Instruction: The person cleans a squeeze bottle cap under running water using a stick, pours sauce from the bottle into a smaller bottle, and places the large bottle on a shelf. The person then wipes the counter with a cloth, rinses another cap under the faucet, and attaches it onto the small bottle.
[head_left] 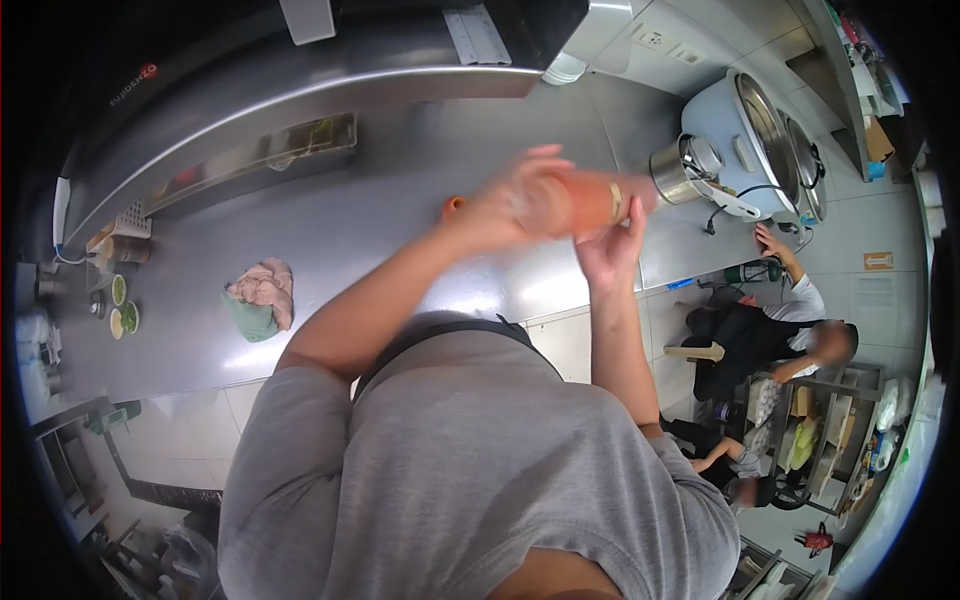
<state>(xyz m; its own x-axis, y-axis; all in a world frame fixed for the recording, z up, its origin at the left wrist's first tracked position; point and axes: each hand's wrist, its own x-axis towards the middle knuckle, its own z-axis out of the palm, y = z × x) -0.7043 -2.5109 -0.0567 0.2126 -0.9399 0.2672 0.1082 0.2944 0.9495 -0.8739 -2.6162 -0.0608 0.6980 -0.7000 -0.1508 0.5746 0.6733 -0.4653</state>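
A bottle (592, 203) with orange-red contents and a pale band lies sideways in the air above the steel counter, blurred by motion. Its underside rests in my right hand (610, 255), whose fingers and thumb close around it near the band. At the bottle's left end is my left hand (495, 210), badly smeared; some fingers stretch past the bottle, and whether they grip it is unclear. Beside my left wrist a small orange round piece (455, 203), like a cap, shows on the counter.
A crumpled pink and green cloth (262, 298) lies on the counter (360, 220). Small bowls of chopped greens (122, 318) stand at far left. A metal pot (682, 168) and a large cooker (735, 140) are at right. Co-workers (765, 340) are beyond the counter's right end.
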